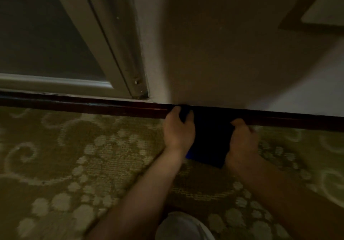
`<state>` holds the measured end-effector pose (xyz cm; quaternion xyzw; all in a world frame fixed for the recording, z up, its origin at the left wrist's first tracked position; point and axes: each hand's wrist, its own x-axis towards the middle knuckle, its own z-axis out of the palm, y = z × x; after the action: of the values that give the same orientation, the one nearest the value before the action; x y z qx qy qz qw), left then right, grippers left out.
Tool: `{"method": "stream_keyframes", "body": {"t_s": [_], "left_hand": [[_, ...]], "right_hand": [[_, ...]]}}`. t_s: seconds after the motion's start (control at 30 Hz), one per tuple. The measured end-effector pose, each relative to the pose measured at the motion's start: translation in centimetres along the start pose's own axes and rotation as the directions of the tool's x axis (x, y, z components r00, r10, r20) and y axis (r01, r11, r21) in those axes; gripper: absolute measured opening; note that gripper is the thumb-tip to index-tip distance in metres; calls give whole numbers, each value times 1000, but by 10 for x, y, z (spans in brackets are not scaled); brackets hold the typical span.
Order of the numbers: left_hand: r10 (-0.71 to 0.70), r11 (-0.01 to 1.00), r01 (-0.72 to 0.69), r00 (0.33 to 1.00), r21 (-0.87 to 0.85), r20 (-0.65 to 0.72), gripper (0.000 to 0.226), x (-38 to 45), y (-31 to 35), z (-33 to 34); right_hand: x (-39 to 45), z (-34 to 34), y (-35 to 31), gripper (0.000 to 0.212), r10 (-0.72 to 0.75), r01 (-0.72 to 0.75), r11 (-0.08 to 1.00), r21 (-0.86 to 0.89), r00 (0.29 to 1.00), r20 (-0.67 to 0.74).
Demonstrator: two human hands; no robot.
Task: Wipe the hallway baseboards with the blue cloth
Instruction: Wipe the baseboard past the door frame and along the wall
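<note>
In a dim hallway, we held the blue cloth stretched between both hands against the dark wooden baseboard, at the foot of the pale wall just to the right of a white door frame. Our left hand gripped the cloth's left edge, its fingers curled over the top lip of the baseboard; our right hand clamped the right edge, its knuckles touching or just short of the board's face, which the gloom did not let us settle. The two hands were apart, the cloth filling the gap between them, so dark in the low light that only its lower left corner showed blue. It hung from the top of the baseboard down over the patterned carpet, its lower edge near our wrists. The baseboard's long axis ran across the view from left to right, dropping slightly toward the right, and lay straight ahead of both hands, crosswise to our forearms. That was the relation we judged the next stroke to turn on: any wipe would have to travel sideways along the board, not forward. The left hand sat nearer the stretch under the door frame, the right nearer the longer run under the wall. A pale, rounded shape, possibly a shoe or a knee, showed at the bottom edge, too blurred to name.
</note>
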<state>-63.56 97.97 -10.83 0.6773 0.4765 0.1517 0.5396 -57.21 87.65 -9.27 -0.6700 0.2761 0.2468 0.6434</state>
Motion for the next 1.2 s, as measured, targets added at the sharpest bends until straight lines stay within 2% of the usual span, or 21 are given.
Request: {"method": "stream_keyframes", "body": {"t_s": [0.03,0.07,0.13,0.23,0.27,0.33,0.4,0.5,0.53,0.6,0.63,0.67,0.7,0.77,0.83,0.87,0.93,1.03,1.1,1.2], "left_hand": [[-36,999,39,997,-31,70,29,4,0,-1],[-64,996,68,996,-57,66,28,7,-3,-3],[-117,985,105,990,-137,-82,17,10,-7,-13],[-239,948,124,885,-292,-399,14,14,-10,-22],[-238,955,114,848,-275,-473,16,15,-9,-22],[-206,971,103,823,-218,-529,21,14,-7,-15],[-139,980,42,845,-194,-516,20,8,-5,-3],[-51,992,8,934,-123,-354,16,0,-10,-1],[-50,990,15,966,-138,-252,16,0,-12,-7],[-97,971,77,992,-228,-77,16,6,-19,-26],[-133,959,108,988,-263,-79,15,12,-25,-39],[-211,933,159,968,-322,-135,14,18,-29,-55],[-328,880,214,919,-424,-217,13,24,-35,-74],[-565,701,278,778,-657,-274,15,35,-45,-114],[-673,589,271,686,-761,-276,34,40,-53,-152],[-680,577,257,678,-776,-280,38,42,-57,-169],[-651,593,238,704,-769,-285,37,43,-53,-194],[-564,692,246,770,-678,-297,23,41,-47,-211],[-536,724,261,795,-638,-284,10,33,-47,-218],[-568,674,306,796,-672,-208,18,14,-45,-230]], "right_hand": [[2,-4,-1,7,-5,5,1000,12,1000,1],[2,-3,-2,9,-19,19,1000,7,1000,18],[-1,9,2,25,-73,77,996,-51,995,61],[-13,43,11,41,-159,194,962,-194,970,184],[-16,52,14,43,-136,196,951,-240,960,245],[-18,59,13,41,-69,181,931,-316,939,336],[-12,51,8,32,-48,170,935,-310,930,364],[-2,37,4,33,-80,118,974,-193,978,194],[-1,38,4,33,-112,133,975,-176,986,122],[-5,50,10,35,-192,190,949,-252,981,13],[-11,61,14,37,-224,217,933,-288,975,9],[-21,75,19,38,-234,239,922,-306,971,53],[-30,94,29,40,-212,244,916,-319,968,133],[-47,135,50,39,-75,193,917,-350,943,323],[-65,172,65,33,95,106,916,-386,880,466],[-71,184,70,38,160,56,922,-382,845,510],[-77,192,73,42,210,1,933,-360,811,546],[-75,171,79,32,262,-107,948,-301,798,543],[-78,148,82,28,311,-168,939,-299,786,534],[-99,127,79,34,388,-184,895,-407,770,506]]}}
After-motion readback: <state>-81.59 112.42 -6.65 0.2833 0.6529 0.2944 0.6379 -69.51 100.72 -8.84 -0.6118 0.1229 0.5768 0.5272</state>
